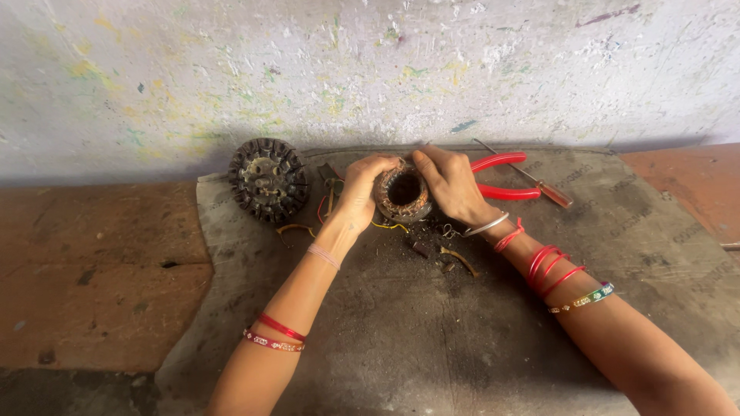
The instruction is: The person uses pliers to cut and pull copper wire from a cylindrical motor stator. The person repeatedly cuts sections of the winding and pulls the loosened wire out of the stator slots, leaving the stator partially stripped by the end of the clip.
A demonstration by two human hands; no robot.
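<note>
A round motor stator [403, 194] with copper windings and a dark hollow centre sits on a grey mat [432, 331]. My left hand [361, 192] grips its left side. My right hand [449, 183] holds its right side, fingers over the top rim. Coloured wires trail from under the stator toward the left. A second, dark, toothed round core [269, 179] lies apart to the left of my left hand.
Red-handled pliers [505, 176] and a screwdriver [532, 179] lie just behind my right hand. Small bits of wire and debris [451, 258] are scattered in front of the stator. A paint-flecked wall [370, 69] stands behind; reddish floor [92, 262] flanks the mat.
</note>
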